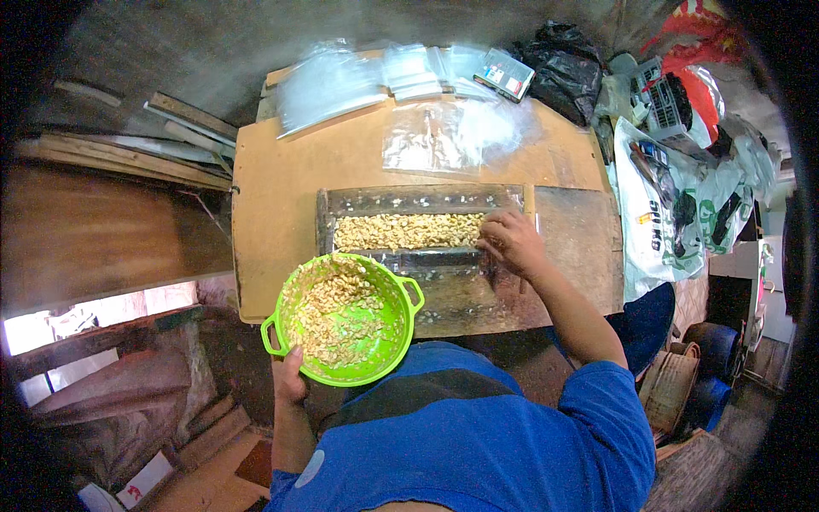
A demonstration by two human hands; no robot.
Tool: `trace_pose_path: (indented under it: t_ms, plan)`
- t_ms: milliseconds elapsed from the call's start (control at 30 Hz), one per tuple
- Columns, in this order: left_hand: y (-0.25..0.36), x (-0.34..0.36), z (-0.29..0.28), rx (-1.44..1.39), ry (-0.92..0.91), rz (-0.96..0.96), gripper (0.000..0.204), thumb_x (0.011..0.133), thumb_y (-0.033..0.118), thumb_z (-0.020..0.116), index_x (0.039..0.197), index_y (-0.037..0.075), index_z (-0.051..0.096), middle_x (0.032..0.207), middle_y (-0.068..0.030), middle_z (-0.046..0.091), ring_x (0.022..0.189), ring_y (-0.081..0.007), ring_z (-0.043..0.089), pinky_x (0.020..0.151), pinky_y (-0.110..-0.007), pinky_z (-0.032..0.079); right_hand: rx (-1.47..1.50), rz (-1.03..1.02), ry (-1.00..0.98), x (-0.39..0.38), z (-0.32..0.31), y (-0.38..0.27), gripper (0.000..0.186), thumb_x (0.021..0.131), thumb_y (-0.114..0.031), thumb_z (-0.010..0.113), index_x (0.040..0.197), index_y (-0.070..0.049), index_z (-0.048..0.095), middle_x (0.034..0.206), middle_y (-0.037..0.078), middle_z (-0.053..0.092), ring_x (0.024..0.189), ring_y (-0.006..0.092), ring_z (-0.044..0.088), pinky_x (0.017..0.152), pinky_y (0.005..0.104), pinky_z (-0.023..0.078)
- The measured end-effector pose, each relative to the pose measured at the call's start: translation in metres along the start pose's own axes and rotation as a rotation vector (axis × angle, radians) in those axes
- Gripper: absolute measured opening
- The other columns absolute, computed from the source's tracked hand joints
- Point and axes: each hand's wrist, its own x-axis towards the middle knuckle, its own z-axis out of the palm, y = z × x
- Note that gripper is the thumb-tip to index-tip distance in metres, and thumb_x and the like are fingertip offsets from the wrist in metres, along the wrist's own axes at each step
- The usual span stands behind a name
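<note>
- One left hand (290, 384) clasping the green bowl (365, 373) beside the near edge of the table (277, 175), thumb (293, 362) against its side, pale bits (337, 297) inside.
- Right hand (512, 242) half-curled over the right end of the yellowish row (405, 231) in the wooden frame (327, 224); can't tell whether it pinches any.

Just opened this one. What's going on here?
A person's left hand holds a green bowl by its near left side, with pale, loose pieces inside. The right hand is at the right end of a dark wooden frame on the table; similar pieces fill its long slot. Whether those fingers grip anything is unclear.
</note>
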Motion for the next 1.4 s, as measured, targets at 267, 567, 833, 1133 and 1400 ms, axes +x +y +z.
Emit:
trace_pose_path:
  t_ms: [267, 567, 833, 1133, 1400]
  plan:
    - [-0.012, 0.000, -0.016, 0.062, 0.017, -0.033, 0.060, 0.095, 0.021, 0.054, 0.150, -0.001, 0.041, 0.141, -0.0178, 0.058, 0.126, -0.0281, 0.060, 0.108, -0.042, 0.048, 0.012, 0.119, 0.067, -0.002, -0.007, -0.008, 0.025, 0.077, -0.013, 0.074, 0.102, -0.014, 0.070, 0.107, 0.009, 0.067, 0.102, 0.0327, 0.062, 0.089, 0.0433, 0.051]
    - [-0.009, -0.004, -0.028, -0.038, 0.058, -0.113, 0.075, 0.088, 0.021, 0.062, 0.154, -0.001, 0.033, 0.142, -0.0161, 0.054, 0.128, -0.0266, 0.055, 0.110, -0.041, 0.043, 0.004, -0.092, -0.054, 0.049, 0.059, -0.093, 0.040, 0.081, -0.021, 0.070, 0.121, -0.019, 0.066, 0.125, 0.005, 0.062, 0.119, 0.0303, 0.055, 0.097, 0.0450, 0.049]
    - [-0.008, -0.002, -0.044, -0.085, 0.073, -0.012, 0.080, 0.087, 0.023, 0.066, 0.155, -0.001, 0.031, 0.143, -0.0154, 0.053, 0.129, -0.0256, 0.054, 0.111, -0.040, 0.042, 0.036, -0.088, -0.133, 0.076, 0.081, -0.137, 0.045, 0.086, -0.021, 0.071, 0.130, -0.016, 0.062, 0.133, 0.009, 0.059, 0.126, 0.0349, 0.052, 0.103, 0.0485, 0.044]
    - [0.000, 0.010, -0.063, -0.038, 0.120, -0.014, 0.079, 0.085, 0.023, 0.063, 0.154, -0.002, 0.034, 0.145, -0.0161, 0.051, 0.132, -0.0267, 0.051, 0.113, -0.041, 0.039, 0.052, -0.202, -0.158, 0.110, 0.095, -0.168, 0.045, 0.087, -0.021, 0.068, 0.131, -0.016, 0.063, 0.137, 0.007, 0.059, 0.130, 0.0343, 0.051, 0.106, 0.0480, 0.043]
    - [0.007, 0.020, -0.085, 0.005, 0.105, -0.047, 0.074, 0.087, 0.018, 0.060, 0.153, -0.002, 0.035, 0.146, -0.0156, 0.052, 0.133, -0.0260, 0.050, 0.113, -0.041, 0.039, 0.023, -0.213, -0.177, 0.127, 0.108, -0.168, 0.045, 0.084, -0.025, 0.066, 0.128, -0.017, 0.065, 0.136, 0.005, 0.060, 0.133, 0.0296, 0.051, 0.105, 0.0476, 0.044]
